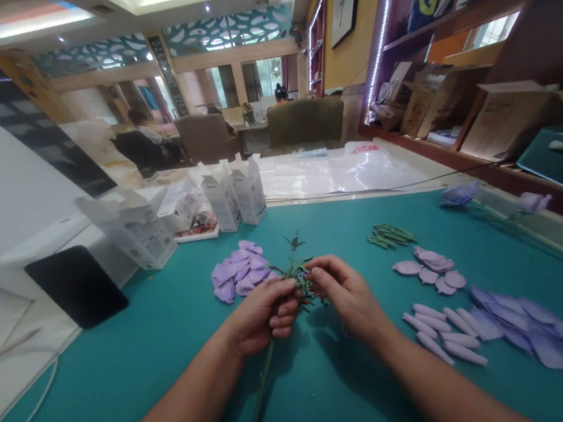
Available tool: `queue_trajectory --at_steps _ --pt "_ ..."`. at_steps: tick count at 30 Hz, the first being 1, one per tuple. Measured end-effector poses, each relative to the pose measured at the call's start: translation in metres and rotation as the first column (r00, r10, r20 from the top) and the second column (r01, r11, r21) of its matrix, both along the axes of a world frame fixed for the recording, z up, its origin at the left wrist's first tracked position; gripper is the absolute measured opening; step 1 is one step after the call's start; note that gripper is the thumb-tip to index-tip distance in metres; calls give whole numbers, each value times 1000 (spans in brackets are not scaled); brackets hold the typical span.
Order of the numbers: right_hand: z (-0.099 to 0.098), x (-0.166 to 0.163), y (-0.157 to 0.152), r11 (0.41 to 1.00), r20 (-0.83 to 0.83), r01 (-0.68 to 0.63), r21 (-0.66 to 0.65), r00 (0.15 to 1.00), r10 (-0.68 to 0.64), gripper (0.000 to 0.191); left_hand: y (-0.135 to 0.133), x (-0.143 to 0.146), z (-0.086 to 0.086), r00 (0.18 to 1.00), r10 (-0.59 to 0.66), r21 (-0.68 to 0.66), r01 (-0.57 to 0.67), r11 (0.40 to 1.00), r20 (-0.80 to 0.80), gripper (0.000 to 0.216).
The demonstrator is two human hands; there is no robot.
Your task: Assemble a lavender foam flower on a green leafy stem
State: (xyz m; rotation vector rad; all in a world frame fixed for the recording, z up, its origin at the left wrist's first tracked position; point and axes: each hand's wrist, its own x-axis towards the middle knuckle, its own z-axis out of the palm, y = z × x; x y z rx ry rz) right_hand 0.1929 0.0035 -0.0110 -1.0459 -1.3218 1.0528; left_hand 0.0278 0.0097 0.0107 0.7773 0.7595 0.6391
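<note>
While the left hand (269, 314) grips a green stem (262, 383), the right hand (348, 295) attends to its top. Stem held above the middle of the tabletop (120, 355), slightly tilted, lower end running toward the near edge and out of view. Left fingers wrapped round it, thumb uppermost against the leafy cluster (304, 282). Right fingers curled, tips at the cluster's right side; cannot tell whether they pinch anything.

Step in hand, by my reading: fingertip work on the foliage, left steadying, right adjusting. Next move seems to call for a firm left hold and light right fingertips, since thin leaves probably bend easily.

Purple petals (237, 273) piled just beyond the left hand. Green sticks (392, 236) near the far edge. Toward the right edge: rolled pieces (444, 332) and broad petals (526, 324). By the far right corner, 2 purple flowers (459, 193). Black tablet (77, 287) at the left edge.
</note>
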Motion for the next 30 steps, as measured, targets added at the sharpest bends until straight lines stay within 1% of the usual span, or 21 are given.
queue_trajectory --at_steps 2,5,10,13,16,21,27,30 --pt "1 3 3 999 -18 32 -13 999 -32 23 -1 0 1 1000 -18 -30 18 999 6 22" --pt "1 7 6 998 -9 48 42 999 -47 22 -3 0 4 1000 -21 -86 22 996 15 26" --pt "0 8 4 983 120 60 174 989 -82 19 -5 4 8 999 -36 -179 37 983 13 46" --pt "1 8 3 966 205 71 249 971 -124 14 -6 6 9 998 -53 -200 58 978 33 50" --pt "1 10 2 954 242 71 290 959 -145 10 -6 4 9 996 -66 -215 76 974 52 52" --pt "2 10 1 947 256 54 318 956 -140 8 -5 0 7 994 -64 -198 80 977 87 52" --pt "5 10 -1 939 292 61 340 942 -167 7 -2 0 8 996 -47 -126 57 990 78 35" --pt "5 10 -1 937 301 43 348 941 -155 7 -1 1 9 996 -34 -117 43 992 78 32"
